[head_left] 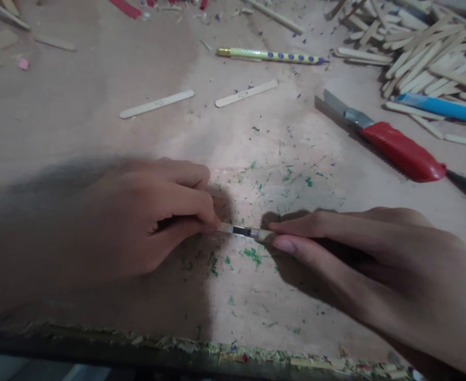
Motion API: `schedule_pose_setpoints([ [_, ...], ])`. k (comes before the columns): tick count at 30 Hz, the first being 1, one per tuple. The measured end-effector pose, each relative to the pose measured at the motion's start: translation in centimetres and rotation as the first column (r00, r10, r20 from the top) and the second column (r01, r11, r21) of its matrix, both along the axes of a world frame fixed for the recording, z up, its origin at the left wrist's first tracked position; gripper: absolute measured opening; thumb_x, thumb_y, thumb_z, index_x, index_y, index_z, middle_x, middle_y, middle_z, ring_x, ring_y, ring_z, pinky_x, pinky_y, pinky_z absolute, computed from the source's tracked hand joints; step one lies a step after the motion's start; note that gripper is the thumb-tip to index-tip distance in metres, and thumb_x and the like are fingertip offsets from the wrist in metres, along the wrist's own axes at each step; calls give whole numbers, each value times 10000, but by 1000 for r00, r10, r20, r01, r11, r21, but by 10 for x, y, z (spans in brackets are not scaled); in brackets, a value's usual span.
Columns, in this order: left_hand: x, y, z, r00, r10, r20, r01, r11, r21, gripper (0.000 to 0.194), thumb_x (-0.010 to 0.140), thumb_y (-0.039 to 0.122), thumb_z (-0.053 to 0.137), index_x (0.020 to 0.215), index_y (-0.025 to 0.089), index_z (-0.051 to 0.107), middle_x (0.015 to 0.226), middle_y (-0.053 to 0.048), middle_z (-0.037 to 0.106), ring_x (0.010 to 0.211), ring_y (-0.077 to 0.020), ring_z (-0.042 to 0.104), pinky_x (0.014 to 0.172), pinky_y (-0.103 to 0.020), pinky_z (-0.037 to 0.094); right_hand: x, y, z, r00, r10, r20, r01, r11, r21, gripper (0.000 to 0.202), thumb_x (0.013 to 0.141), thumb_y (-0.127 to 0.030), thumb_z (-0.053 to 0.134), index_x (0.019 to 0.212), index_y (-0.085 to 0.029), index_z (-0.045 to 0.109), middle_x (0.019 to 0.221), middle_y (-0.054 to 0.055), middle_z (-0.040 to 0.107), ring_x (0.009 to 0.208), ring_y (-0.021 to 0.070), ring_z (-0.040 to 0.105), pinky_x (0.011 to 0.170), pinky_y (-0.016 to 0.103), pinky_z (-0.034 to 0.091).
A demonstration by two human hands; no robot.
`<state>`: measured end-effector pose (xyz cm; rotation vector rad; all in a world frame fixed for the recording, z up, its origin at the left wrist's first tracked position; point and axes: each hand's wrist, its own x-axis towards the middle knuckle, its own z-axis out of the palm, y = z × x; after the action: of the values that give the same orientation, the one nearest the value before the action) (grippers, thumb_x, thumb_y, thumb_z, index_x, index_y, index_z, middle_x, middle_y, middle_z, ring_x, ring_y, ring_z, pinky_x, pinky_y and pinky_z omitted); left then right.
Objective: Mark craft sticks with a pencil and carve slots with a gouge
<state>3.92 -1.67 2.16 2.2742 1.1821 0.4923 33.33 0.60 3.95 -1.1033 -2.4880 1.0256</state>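
Note:
A narrow pale wooden craft stick (242, 231) with a dark patch at its middle lies level between my two hands, low over the table. My left hand (153, 217) is closed, its thumb and index finger pinching the stick's left end. From the other side, my right hand (360, 259) holds the right end between thumb and fingertips. The fingers hide both ends. Beyond the hands lie two craft sticks, a left one (157, 104) and a right one (245, 94), each with a small drawn mark at its centre.
A red-handled cutter knife (403, 151) with its blade out lies at right. Behind it are a heap of sticks (427, 53) and a blue tube-like piece (443, 107). A yellow pencil (272, 55) lies farther back. Green shavings (252, 256) dot the table; debris (185, 346) lines its near edge.

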Motion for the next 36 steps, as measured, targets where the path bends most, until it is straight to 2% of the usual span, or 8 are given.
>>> schedule_pose_setpoints([
  [4, 0, -1, 1, 1000, 7, -2, -7, 1000, 4, 326, 1060, 143, 567, 956, 308, 829, 923, 59, 740, 820, -92, 684, 711, -247, 445, -4, -3, 2, 999, 28, 46, -31, 997, 67, 303, 1132, -315, 597, 878, -263, 753, 810, -28, 810, 598, 126, 724, 512, 259, 509],
  [6, 0, -1, 1, 1000, 7, 2, -7, 1000, 3, 329, 1062, 134, 565, 960, 302, 829, 929, 61, 744, 829, -89, 687, 726, -239, 449, -5, -5, 3, 998, 37, 59, -44, 992, 118, 309, 1135, -300, 599, 856, -251, 723, 793, -29, 797, 546, 107, 674, 518, 259, 499],
  [12, 2, 0, 2, 1000, 2, 7, -2, 1000, -2, 295, 1077, 178, 591, 928, 281, 825, 884, 56, 722, 788, -95, 666, 714, -243, 449, -1, -12, -9, 998, 47, 34, -52, 986, 156, 255, 1131, -288, 610, 914, -215, 722, 784, -7, 747, 543, 108, 618, 520, 309, 448],
  [16, -1, 0, 0, 1000, -1, -10, 1, 1000, -6, 284, 1075, 195, 595, 944, 293, 827, 874, 56, 711, 760, -102, 656, 690, -259, 441, -1, -14, -22, 991, 132, -32, -116, 946, 303, 91, 1095, -230, 671, 1074, -179, 744, 677, -39, 613, 518, 94, 532, 504, 344, 362],
  [20, -2, 0, -3, 1000, -8, 18, 8, 1000, 2, 293, 1090, 223, 578, 960, 308, 826, 902, 50, 730, 786, -125, 683, 714, -272, 472, -2, -11, -17, 989, 123, -80, -104, 972, 213, 100, 1103, -218, 661, 1073, -198, 754, 724, -44, 694, 567, 84, 631, 535, 295, 462],
  [25, -1, 2, -4, 999, -26, 20, 26, 1000, 1, 324, 1108, 211, 555, 959, 309, 826, 934, 58, 747, 817, -117, 703, 730, -258, 482, -1, -2, -2, 997, 16, -71, -5, 989, 147, 175, 1093, -263, 682, 931, -273, 747, 791, -41, 808, 717, 159, 794, 539, 287, 542],
  [30, -2, 3, -3, 999, -37, -1, 37, 997, 61, 316, 1113, 212, 556, 966, 301, 822, 922, 51, 733, 794, -112, 686, 701, -263, 464, 1, 0, -1, 998, 13, -65, -5, 993, 119, 196, 1089, -238, 656, 927, -278, 759, 827, -29, 829, 692, 177, 797, 503, 309, 525],
  [36, -2, -1, 0, 999, -31, 14, 30, 993, 114, 297, 1115, 220, 563, 975, 306, 810, 922, 54, 736, 786, -113, 675, 755, -250, 507, 1, 0, 4, 998, 54, 13, -56, 986, 159, 372, 1107, -240, 610, 748, -254, 706, 841, -15, 819, 635, 139, 748, 551, 300, 541],
])
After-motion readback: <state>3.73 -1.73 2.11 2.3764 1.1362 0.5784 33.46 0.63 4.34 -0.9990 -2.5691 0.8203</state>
